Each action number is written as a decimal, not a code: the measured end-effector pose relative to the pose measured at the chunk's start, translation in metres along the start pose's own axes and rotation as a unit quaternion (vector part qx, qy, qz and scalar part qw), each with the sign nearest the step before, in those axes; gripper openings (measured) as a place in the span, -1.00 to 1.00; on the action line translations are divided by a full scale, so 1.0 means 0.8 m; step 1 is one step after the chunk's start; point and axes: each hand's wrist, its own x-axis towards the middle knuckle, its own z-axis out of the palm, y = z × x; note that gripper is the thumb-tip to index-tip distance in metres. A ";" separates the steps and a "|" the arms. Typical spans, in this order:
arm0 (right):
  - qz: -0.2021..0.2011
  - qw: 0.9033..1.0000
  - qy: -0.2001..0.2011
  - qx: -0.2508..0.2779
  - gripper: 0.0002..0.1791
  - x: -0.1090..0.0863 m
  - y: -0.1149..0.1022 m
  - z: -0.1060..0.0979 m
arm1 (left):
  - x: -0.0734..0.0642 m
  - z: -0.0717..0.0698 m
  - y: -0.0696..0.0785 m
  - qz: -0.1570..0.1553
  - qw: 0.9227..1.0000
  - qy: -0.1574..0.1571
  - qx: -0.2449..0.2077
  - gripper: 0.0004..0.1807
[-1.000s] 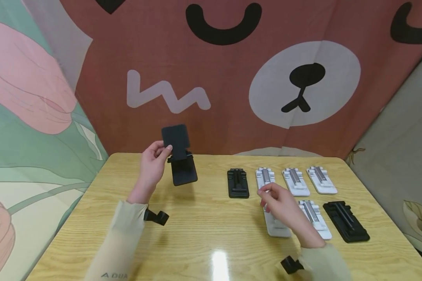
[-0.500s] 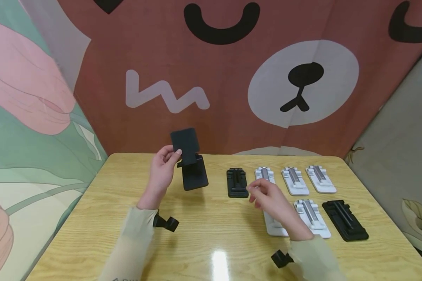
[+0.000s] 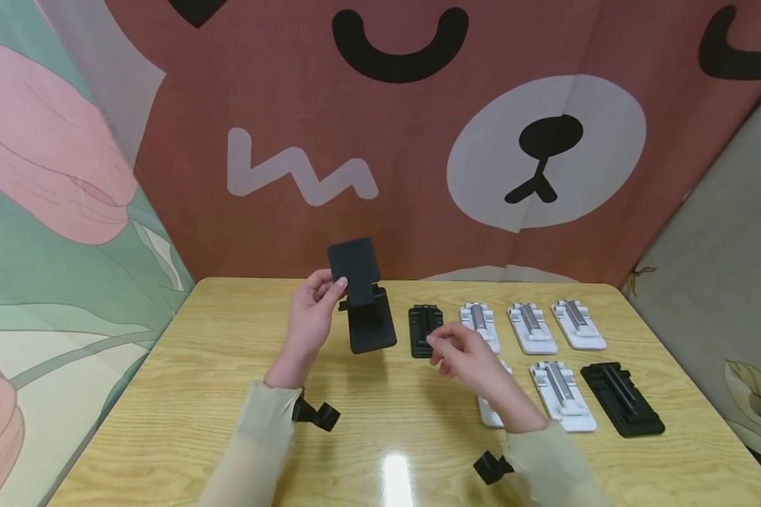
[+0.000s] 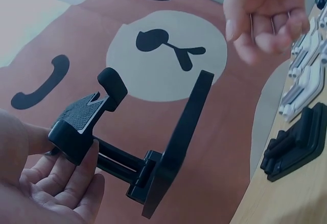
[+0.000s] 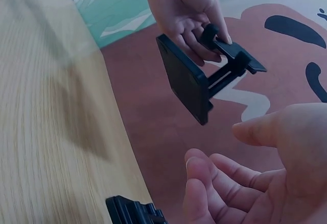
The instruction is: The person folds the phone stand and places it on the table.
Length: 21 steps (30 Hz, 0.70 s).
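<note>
An unfolded black phone stand (image 3: 370, 320) is held above the table by my left hand (image 3: 311, 310), which pinches its upper plate between thumb and fingers. In the left wrist view the stand's arm (image 4: 117, 161) links the cradle to the flat base (image 4: 179, 142). My right hand (image 3: 466, 355) hovers to the right of it with loosely curled fingers and nothing between them. The right wrist view shows a gap between this hand (image 5: 245, 183) and the held stand (image 5: 184, 78). Behind the right fingertips lies a folded black phone stand (image 3: 423, 327), partly covered.
Several folded white phone stands (image 3: 533, 329) lie in rows on the right of the wooden table (image 3: 165, 394), one partly hidden by my right wrist. Another folded black stand (image 3: 621, 399) lies at the far right. A patterned cloth (image 3: 412, 176) hangs behind the table's back edge.
My left hand has carried the unfolded black stand to the right and slightly down. The right hand has shifted left, so the two hands are closer together.
</note>
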 end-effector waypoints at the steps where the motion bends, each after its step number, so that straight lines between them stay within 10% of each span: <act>1: 0.004 1.000 -0.001 0.006 -0.69 0.000 -0.001 0.001 | -0.001 0.002 0.001 0.004 1.000 -0.001 -0.002 -0.83; 21: -0.004 0.996 -0.037 0.079 -0.53 0.000 -0.001 0.025 | -0.023 0.038 -0.002 0.003 0.998 -0.062 -0.023 -0.84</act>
